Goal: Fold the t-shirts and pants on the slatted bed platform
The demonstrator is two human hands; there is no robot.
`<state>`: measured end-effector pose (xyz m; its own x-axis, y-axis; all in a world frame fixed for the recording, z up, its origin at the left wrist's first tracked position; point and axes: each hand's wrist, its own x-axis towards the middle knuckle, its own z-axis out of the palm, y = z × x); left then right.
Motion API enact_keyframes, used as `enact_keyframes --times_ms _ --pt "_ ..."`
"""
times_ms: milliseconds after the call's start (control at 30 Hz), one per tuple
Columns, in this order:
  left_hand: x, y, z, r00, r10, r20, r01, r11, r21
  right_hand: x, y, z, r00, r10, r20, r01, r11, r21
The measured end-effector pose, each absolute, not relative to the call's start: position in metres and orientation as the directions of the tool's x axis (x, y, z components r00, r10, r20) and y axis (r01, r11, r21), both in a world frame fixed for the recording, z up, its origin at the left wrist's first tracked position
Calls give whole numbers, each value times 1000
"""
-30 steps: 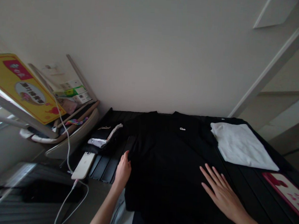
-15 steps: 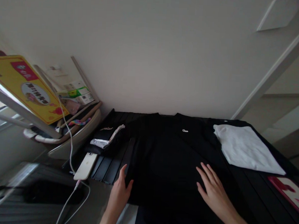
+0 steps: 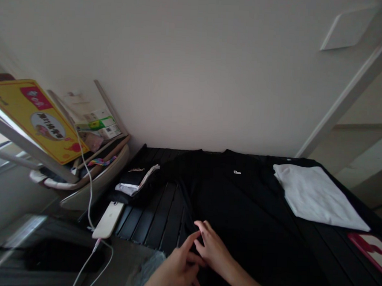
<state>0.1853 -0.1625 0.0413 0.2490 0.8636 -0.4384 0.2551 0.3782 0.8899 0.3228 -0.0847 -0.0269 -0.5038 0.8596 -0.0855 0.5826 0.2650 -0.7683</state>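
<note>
A black T-shirt (image 3: 239,196) with a small white logo (image 3: 237,172) lies flat on a black slatted table (image 3: 161,214). My left hand (image 3: 179,272) and my right hand (image 3: 214,251) meet at the shirt's near edge, their fingers curled close together. Both touch the dark fabric, but the dark cloth hides whether they pinch it. A folded white cloth (image 3: 316,196) lies to the right of the shirt, and a folded dark garment with white trim (image 3: 134,180) lies to its left. Neither hand is near them.
A white phone (image 3: 108,219) with a white cable (image 3: 89,189) sits at the table's left edge. A yellow printed board (image 3: 35,122) and papers lean on a chair at the left. A red and white card (image 3: 371,250) lies at the right. A wall stands behind.
My hands have moved together from either side of the shirt to its near middle. The shirt's left side has shifted inward, showing more table slats.
</note>
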Motion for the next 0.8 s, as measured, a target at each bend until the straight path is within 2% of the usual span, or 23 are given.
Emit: enact_keyframes --times_ms 67,133,233,267,500,700,800 --pt "166 -143 32 141 919 -367 237 329 914 322 -90 -39 -487 868 -98 622 266 -737" --pt "143 -111 18 -96 973 -210 286 229 930 325 -95 -45 -461 884 -80 631 263 -730" --pt "111 -52 -3 -442 883 -157 295 308 904 332 -101 -43 -409 910 -64 641 236 -731" --pt "104 -34 -9 -480 863 -161 286 327 901 335 -101 -40 -395 917 -53 636 231 -736" --pt "110 49 -27 -521 825 -217 217 374 902 347 -99 -21 -329 940 86 503 252 -826" --pt "122 86 -26 -587 797 -142 262 352 898 357 -97 -26 -305 941 147 431 274 -860" --pt "131 104 -16 -559 826 -65 325 291 900 361 -97 -40 -334 936 108 447 258 -857"
